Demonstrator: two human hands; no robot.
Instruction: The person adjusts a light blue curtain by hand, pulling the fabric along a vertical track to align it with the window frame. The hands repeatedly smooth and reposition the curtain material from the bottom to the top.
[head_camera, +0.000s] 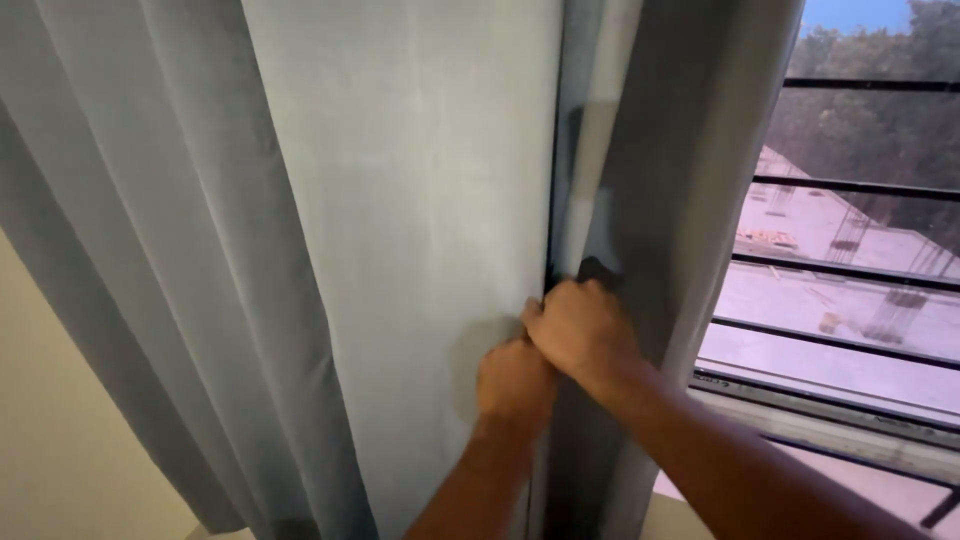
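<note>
Both hands clench the pale grey curtain (400, 200) at mid-height: left hand (515, 380) on the wide panel, right hand (583, 330) gripping the neighbouring fold. At right, the barred window (860, 260) remains uncovered.

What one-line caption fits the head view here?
Both hands, left hand and right hand, clutch a fold of pale grey-blue fabric curtain beside a black-barred window overlooking rooftops.
</note>
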